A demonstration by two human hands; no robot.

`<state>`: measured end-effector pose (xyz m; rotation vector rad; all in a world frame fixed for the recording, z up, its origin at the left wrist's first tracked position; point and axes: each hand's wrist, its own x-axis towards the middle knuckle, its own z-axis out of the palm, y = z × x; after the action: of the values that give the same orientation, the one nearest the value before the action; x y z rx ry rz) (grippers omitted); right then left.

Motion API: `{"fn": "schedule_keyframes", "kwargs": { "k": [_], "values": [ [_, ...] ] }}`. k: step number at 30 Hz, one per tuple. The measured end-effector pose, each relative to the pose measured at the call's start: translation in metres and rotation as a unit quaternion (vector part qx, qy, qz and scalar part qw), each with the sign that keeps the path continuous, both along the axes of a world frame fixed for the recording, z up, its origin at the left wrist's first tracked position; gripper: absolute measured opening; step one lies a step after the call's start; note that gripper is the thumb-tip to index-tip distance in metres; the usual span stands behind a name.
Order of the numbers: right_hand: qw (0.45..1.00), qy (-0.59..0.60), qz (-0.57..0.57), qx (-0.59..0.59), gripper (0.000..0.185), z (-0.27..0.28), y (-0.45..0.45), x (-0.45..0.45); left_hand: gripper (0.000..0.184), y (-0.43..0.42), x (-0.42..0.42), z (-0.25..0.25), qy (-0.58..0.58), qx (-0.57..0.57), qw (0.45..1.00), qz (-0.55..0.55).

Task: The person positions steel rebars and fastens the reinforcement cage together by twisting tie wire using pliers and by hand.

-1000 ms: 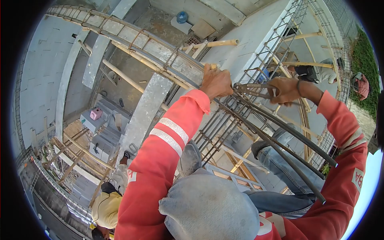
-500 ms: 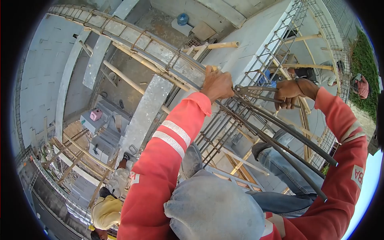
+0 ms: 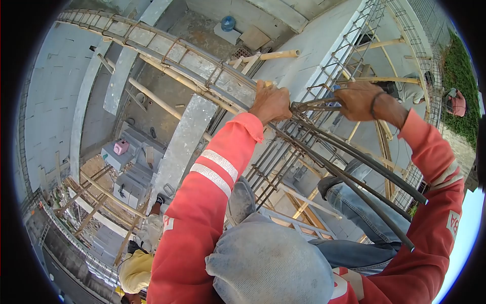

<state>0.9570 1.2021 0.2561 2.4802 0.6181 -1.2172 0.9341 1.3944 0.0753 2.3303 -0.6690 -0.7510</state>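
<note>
My right hand (image 3: 360, 99) is closed round the handles of a pair of metal pincers (image 3: 318, 105). Their jaws are at the rebar joint, close beside my left hand. My left hand (image 3: 273, 103) is curled over the steel rebar (image 3: 238, 103) at the end of the beam cage; its fingertips are partly hidden. A small yellowish piece shows by its knuckles, too little to name. Below both hands, several long dark bars (image 3: 372, 164) slant down to the right from the joint. Thinner stirrups (image 3: 276, 175) hang beneath them.
A rebar cage (image 3: 344, 55) rises over a pale block wall (image 3: 314, 43). Bamboo poles (image 3: 154, 96) prop the formwork. Far below are grey blocks (image 3: 129, 185) and a pink container (image 3: 121, 147). A person in yellow (image 3: 135, 271) is at lower left; another in pink (image 3: 456, 104) is at far right.
My right hand has moved up and slightly left, swinging the pincers' handles upward. My left hand stays at the joint. The whole view has shifted a little.
</note>
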Motion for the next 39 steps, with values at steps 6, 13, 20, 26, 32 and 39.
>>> {"fn": "schedule_keyframes", "kwargs": {
  "k": [6,13,20,26,32,39],
  "values": [
    [0.952,0.133,-0.255,0.106,0.023,-0.054,-0.063,-0.047,0.019,-0.004,-0.005,-0.009,-0.043,-0.009,0.999,0.033],
    [0.935,0.24,-0.26,-0.04,0.039,-0.031,-0.044,0.01,0.017,-0.002,-0.002,-0.001,-0.035,-0.002,0.999,0.02],
    [0.974,-0.176,0.118,0.077,0.045,-0.024,-0.063,-0.016,0.013,-0.004,-0.004,-0.004,-0.055,0.004,0.998,0.032],
    [0.994,-0.076,0.073,0.032,0.038,-0.041,-0.076,-0.017,0.024,-0.003,-0.002,0.002,-0.042,0.036,0.998,0.008],
    [0.95,-0.235,0.177,0.103,0.029,-0.048,-0.081,-0.021,0.018,-0.006,-0.005,-0.009,-0.058,-0.003,0.998,0.037],
    [0.915,-0.317,0.219,0.119,0.026,-0.052,-0.091,-0.039,0.026,-0.002,-0.003,-0.007,-0.03,0.002,0.999,0.015]
  ]
}}
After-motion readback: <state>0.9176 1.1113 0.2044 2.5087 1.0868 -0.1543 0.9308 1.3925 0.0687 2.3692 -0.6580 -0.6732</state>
